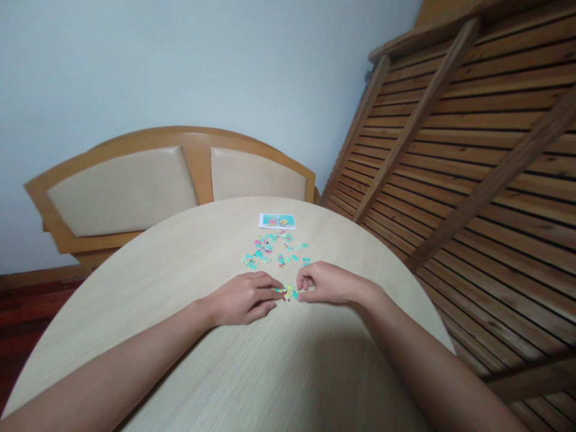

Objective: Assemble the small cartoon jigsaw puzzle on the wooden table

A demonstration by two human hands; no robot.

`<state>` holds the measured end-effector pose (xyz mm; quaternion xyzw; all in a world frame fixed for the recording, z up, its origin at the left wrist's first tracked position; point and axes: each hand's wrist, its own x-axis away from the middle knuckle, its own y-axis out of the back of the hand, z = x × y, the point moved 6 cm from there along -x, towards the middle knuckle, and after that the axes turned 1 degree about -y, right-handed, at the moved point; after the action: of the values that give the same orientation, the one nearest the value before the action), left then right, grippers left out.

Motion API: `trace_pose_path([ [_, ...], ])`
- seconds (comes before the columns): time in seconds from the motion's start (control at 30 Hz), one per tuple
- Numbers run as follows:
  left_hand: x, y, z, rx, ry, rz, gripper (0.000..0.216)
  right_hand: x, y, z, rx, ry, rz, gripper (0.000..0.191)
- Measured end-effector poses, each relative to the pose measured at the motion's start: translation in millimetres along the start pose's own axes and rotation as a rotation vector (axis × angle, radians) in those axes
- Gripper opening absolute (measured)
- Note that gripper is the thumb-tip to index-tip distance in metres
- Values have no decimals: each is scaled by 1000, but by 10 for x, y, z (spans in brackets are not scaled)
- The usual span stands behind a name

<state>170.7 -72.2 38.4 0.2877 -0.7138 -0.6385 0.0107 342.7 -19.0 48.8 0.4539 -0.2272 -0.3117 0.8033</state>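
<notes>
A small joined patch of jigsaw puzzle pieces (pixel 287 291), yellow and turquoise, lies on the table between my hands. My left hand (pixel 245 296) rests flat on the tabletop with its fingers stretched out, the fingertips touching the patch's left edge. At the right edge, my right hand (pixel 324 283) is closed in a pinch on a turquoise puzzle piece that touches or nearly touches the patch. The fingers partly cover that piece, so whether it is joined I cannot tell. Loose puzzle pieces (pixel 263 245), several of them turquoise and pink, are scattered just beyond my hands.
A picture card (pixel 278 221) with a turquoise scene lies behind the loose pieces. The round wooden table (pixel 180 258) stands before a padded wooden headboard-like panel (pixel 121 192). On the right leans a large slatted wooden frame (pixel 450 150), close to the table's edge.
</notes>
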Motion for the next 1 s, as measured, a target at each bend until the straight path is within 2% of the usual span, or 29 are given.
trace_pose_path([
  [0.83,-8,-12,2,-8,11,18,32,18,8,-38,-26,-4,26,27],
  [0.9,-5,-12,6,-6,12,14,31,1,32,-42,-32,9,-12,27],
  [1.0,-2,-9,11,0,15,11,31,-60,120,-81,45,39,-199,22],
])
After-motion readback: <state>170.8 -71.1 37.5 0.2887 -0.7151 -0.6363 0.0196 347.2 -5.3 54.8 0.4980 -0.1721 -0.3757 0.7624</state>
